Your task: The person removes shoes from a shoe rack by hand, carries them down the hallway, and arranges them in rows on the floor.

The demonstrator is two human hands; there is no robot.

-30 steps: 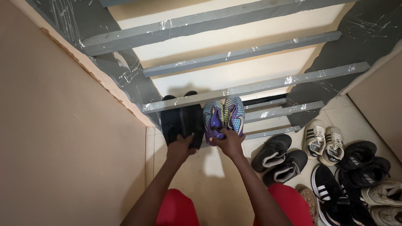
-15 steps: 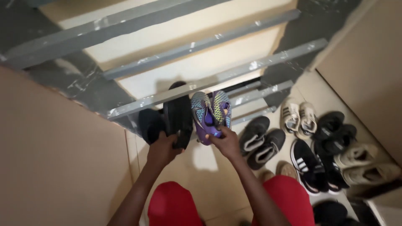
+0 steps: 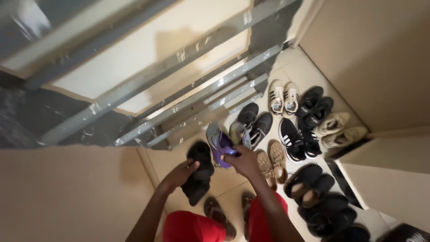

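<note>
Lifting both pairs off the grey rack (image 3: 188, 105), the left hand (image 3: 181, 174) grips black shoes (image 3: 199, 172) and the right hand (image 3: 244, 162) grips purple shoes (image 3: 221, 142), now held above the floor.

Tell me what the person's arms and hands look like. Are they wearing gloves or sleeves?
No gloves and no sleeves. Both forearms are bare all the way down to the left hand and the right hand. No watch, ring or bracelet shows. The only clothing in view is red shorts at the bottom of the picture.
</note>
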